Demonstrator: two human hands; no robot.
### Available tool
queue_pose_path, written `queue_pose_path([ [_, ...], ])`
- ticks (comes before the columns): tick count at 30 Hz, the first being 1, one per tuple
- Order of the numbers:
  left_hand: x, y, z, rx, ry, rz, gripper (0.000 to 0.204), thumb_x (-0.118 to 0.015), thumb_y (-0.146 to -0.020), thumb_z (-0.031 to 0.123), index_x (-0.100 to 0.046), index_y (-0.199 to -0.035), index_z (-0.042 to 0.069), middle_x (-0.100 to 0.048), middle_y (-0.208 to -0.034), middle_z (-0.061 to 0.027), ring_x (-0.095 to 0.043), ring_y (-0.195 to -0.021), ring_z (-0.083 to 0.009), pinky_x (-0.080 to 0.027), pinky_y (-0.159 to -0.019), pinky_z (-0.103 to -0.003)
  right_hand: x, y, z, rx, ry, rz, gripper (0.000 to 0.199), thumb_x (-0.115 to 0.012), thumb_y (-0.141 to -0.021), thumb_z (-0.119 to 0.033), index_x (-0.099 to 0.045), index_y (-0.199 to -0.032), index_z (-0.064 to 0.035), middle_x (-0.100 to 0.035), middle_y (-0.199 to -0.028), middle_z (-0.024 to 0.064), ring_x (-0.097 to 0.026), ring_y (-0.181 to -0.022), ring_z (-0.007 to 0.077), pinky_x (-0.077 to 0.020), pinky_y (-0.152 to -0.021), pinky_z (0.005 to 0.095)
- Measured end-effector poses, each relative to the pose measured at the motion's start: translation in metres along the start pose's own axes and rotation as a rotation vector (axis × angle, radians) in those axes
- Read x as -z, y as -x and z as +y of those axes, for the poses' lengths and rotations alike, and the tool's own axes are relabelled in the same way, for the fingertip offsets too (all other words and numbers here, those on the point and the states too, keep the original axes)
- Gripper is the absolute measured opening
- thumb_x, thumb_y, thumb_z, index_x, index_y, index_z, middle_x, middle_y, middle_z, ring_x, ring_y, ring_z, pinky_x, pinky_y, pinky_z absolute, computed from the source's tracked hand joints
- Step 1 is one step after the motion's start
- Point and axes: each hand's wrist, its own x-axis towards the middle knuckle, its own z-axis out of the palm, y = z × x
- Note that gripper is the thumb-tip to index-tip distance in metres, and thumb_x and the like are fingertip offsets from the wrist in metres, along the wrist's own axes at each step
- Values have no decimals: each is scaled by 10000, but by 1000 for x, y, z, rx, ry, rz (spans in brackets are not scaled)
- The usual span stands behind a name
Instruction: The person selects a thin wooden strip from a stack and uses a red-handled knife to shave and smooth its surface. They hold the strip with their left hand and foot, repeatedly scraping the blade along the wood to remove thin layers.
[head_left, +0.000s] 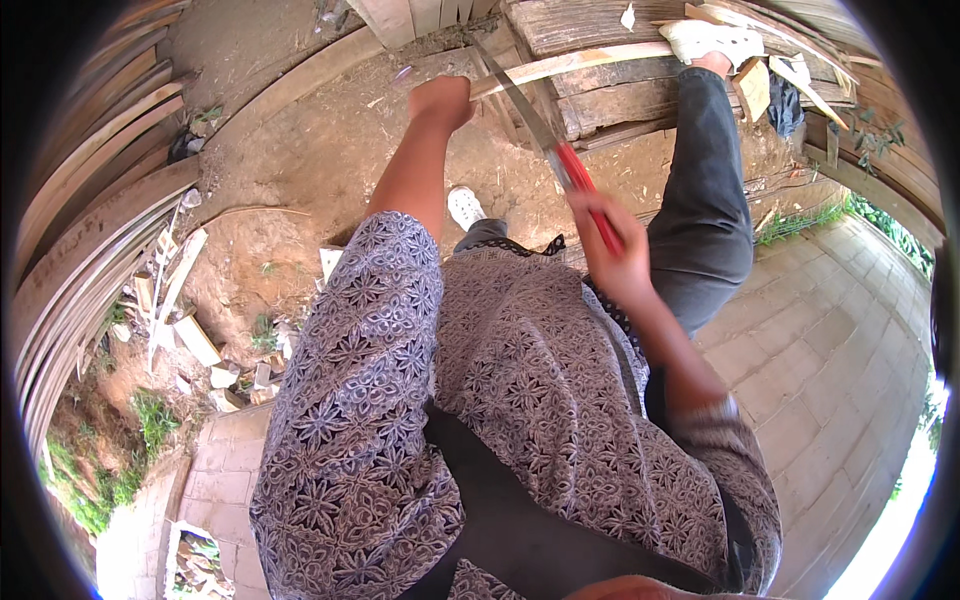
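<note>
Outdoors, seen from the head camera, the person leans over a pale wooden plank (590, 62) that runs across a stack of weathered boards (600, 25). No container shows anywhere in view.

A hand saw (545, 135) with a red handle lies in the right hand (615, 255), whose grip is closed around that handle; the grey blade runs up and left from the fist to the plank and crosses its near edge. Left of the blade on the same plank sits the left hand (442, 100), fingers curled shut over the plank's end, arm stretched straight out. So the plank is pinned at one end by the left hand, while the saw meets it between that hand and the raised leg.

Right of the saw, 1 leg in dark trousers (705, 190) reaches up to the plank, its white shoe (712, 40) planted on the boards. Below the plank, a 2nd white shoe (465, 207) stands on bare earth (320, 150). Further left of the plank, offcuts of wood (195, 340) lie scattered on the soil beside long stacked slats (90, 240). Right of the leg, paving bricks (820, 320) cover the ground. Nothing stands between the blade and the plank.
</note>
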Motion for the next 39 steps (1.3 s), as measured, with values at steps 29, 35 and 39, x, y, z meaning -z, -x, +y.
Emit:
queue_pose_path([
  [29,9,-3,11,-20,4,-29,257,-646,-878,318,-723,-1061,156,-734,-1045,-108,-705,-999,-306,-567,-839,-446,-70,-144,68,-28,-102,65,139,-619,-946,-112,-717,-1035,-72,-713,-949,84,-637,-828,130,-509,-732,283],
  [35,12,-8,1,-20,-13,3,264,-646,-879,324,-724,-1067,157,-736,-1035,-108,-710,-978,-311,-568,-834,-452,-61,-93,53,69,-132,128,133,-616,-953,-77,-699,-1053,-49,-692,-946,88,-645,-846,169,-501,-772,288],
  [39,7,2,11,-12,-7,-26,258,-642,-882,322,-724,-1065,158,-735,-1037,-109,-710,-977,-312,-571,-824,-449,15,28,-14,-103,-40,13,155,-592,-936,37,-671,-1054,-25,-680,-938,99,-647,-825,145,-496,-749,267],
])
